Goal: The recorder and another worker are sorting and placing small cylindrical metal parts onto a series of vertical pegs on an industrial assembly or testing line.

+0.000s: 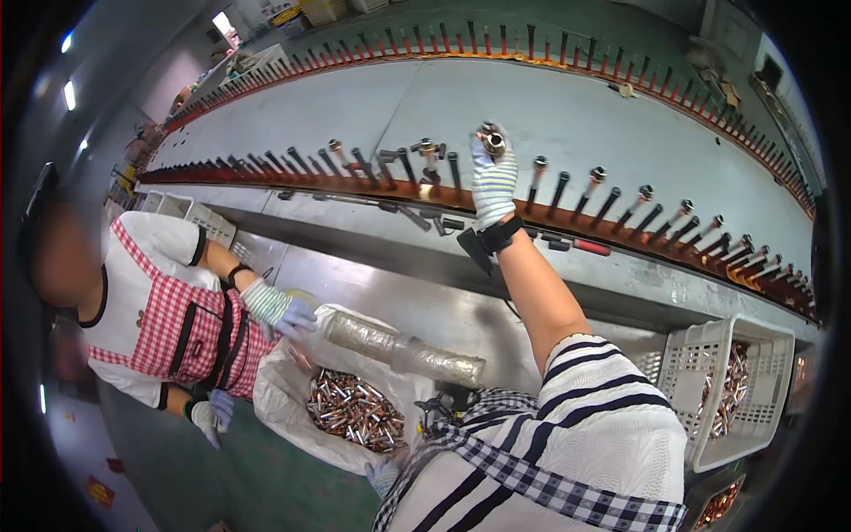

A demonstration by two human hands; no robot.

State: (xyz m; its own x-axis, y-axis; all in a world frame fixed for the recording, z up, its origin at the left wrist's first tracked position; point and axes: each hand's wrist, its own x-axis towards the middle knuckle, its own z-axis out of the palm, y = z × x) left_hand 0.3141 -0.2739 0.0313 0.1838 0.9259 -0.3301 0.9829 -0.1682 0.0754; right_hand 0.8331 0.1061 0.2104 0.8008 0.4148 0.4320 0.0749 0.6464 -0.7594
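Observation:
My right hand (494,182), in a striped glove with a dark wristband, reaches out over the row of upright pegs at the bench's near edge. Its fingers are closed around a small shiny metal piece (490,137) with a round end. Several nearby pegs carry similar silver-headed pieces (596,176); others are bare dark pegs (605,206). Low down, my left hand (383,474), in a pale glove, is beside the rim of a white sack (282,390) full of copper and silver tubular pieces (356,410). Its fingers are partly hidden.
A co-worker in a red checked apron (182,328) stands at left, one gloved hand (282,310) above the sack. A tape-wrapped roll (399,348) lies by the sack. At right stands a white crate (675,390) of pieces. The grey bench (310,111) has another peg row along its far edge.

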